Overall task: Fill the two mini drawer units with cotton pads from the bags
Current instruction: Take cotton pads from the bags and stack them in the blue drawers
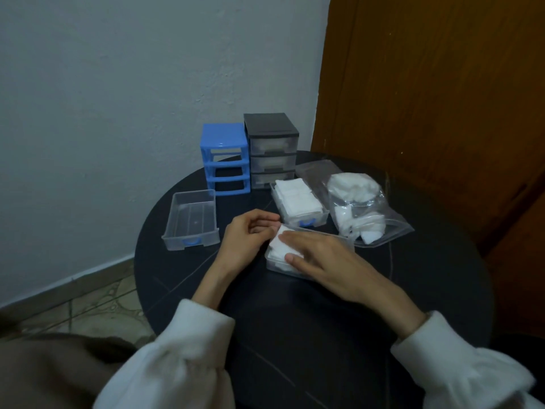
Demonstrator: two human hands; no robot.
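The right hand (pixel 321 255) lies flat, fingers straight and slightly spread, pressing a stack of square white pads (pixel 280 249) down into a clear plastic drawer (pixel 272 265) near the middle of the round black table (pixel 427 261). The left hand (pixel 247 234) sits at the drawer's left end with fingers curled inward, fingertips at the pads' edge; whether it pinches them I cannot tell. Both forearms reach in from the near edge in puffy white sleeves (pixel 188 346). An empty drawer (pixel 191 219) with a blue handle sits toward the left edge. A full drawer (pixel 298 202) of pads stands just behind the hands. At the far edge stand 2 units: a glossy blue frame (pixel 224 157) with 3 open slots, and a grey unit (pixel 272 149) with 3 translucent drawers. A crinkled clear bag (pixel 354 208) of soft white pads lies toward the right edge.
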